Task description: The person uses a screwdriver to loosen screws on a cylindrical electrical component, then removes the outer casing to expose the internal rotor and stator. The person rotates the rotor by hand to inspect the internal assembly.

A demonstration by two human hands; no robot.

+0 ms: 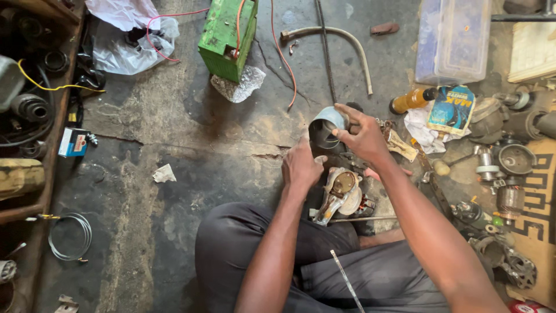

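Nearest the camera, the person sits cross-legged on the concrete floor (174, 133), dark trousers filling the bottom of the view, with a thin metal rod (347, 281) lying across the lap at about 6 o'clock. Just beyond the knees, at the centre of the view, a starter-motor end housing (340, 194) with its copper windings showing rests on the floor between the legs, low and close so both arms can reach it without stretching. The left hand (301, 167) sits at its 10 o'clock, fingers curled and pressed together against the top of the housing, seemingly steadying it; whether it pinches a small part there cannot be told. The right hand (365, 136), at 12 o'clock of the housing, has fingers spread around the rim of a grey cylindrical motor casing (325, 127), held tilted with its open mouth toward the person, perhaps so the inside can be seen. To the right, at 3 o'clock, loose motor parts (509, 168) lie clustered within arm's reach, near a flat blue packet (452, 110) and an amber bottle (412, 99) on a rag. Farther off, at 12 o'clock, a green battery (227, 36) with red wires (284, 58) stands well apart; a clear plastic box (453, 40) sits at 1 o'clock and a wooden shelf (26, 104) of parts at 9 o'clock.
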